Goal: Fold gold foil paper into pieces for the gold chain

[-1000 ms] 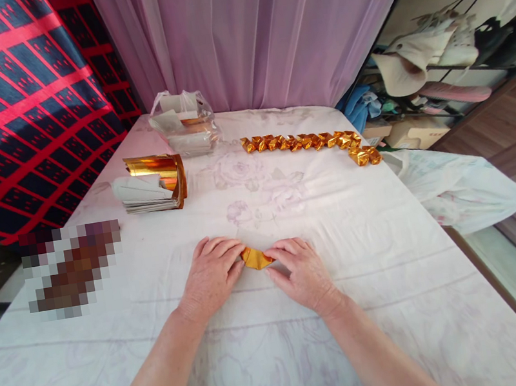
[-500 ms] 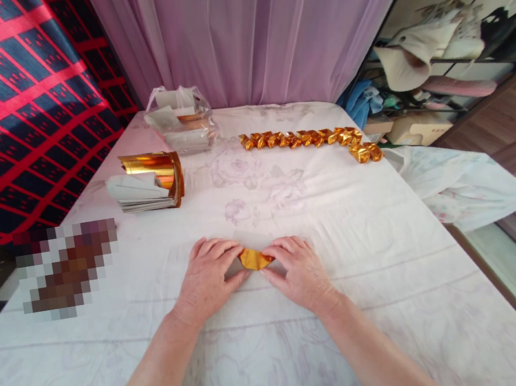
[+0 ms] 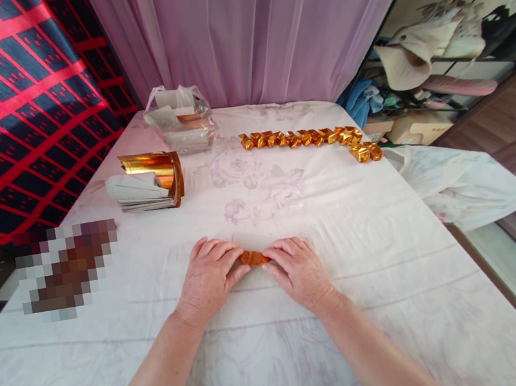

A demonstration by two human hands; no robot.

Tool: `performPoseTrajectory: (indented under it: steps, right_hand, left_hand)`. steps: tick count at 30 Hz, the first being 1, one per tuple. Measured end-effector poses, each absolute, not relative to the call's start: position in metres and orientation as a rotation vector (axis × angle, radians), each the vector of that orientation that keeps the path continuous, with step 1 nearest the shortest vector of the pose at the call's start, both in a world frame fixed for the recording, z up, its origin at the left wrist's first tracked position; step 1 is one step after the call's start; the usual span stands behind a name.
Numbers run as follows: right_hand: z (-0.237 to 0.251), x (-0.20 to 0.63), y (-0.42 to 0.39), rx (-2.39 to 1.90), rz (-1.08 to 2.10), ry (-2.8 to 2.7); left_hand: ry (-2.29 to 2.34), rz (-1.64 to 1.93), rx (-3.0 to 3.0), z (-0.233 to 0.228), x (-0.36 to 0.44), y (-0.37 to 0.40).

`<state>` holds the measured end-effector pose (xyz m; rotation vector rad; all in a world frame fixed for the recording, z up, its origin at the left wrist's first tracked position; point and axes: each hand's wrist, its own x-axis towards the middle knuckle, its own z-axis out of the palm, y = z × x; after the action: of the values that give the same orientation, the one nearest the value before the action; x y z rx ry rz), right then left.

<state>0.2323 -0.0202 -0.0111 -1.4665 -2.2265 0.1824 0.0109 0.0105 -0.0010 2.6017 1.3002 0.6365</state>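
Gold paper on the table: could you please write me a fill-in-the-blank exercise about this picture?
1. Both hands, the left hand and the right hand, press a small folded piece of ____ paper.
2. The row of folded gold pieces lies at the ____ side of the table.
3. The curtain behind the table is ____.

Missing words: gold; far; purple

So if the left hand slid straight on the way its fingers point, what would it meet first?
The left hand points right, so it would first push into the folded gold paper it already touches, then probably the right hand.
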Motion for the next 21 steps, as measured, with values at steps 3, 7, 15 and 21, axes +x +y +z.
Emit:
performPoseTrajectory:
  steps: [3, 7, 15, 21]
  right_hand:
    - [-0.0104, 0.2337, -0.0207, -1.459, 0.196, -2.244]
    - [-0.0101, 0.2361, -0.0213, -1.432, 0.225, -2.264]
    - [-0.0159, 0.2373, -0.0199, -1.432, 0.262, -2.159]
    - [-0.0162, 0.2382, -0.0190, -1.453, 0.251, -2.159]
  left_hand:
    - [1.292, 0.647, 2.609, 0.0002, 0.0117, 0.0106]
    - [1.298, 0.653, 2.606, 0.0002, 0.0124, 0.0102]
    - [1.293, 0.617, 2.562, -0.0028, 0.0125, 0.0099]
    - [1.319, 0.610, 2.522, -0.0020, 0.0130, 0.0110]
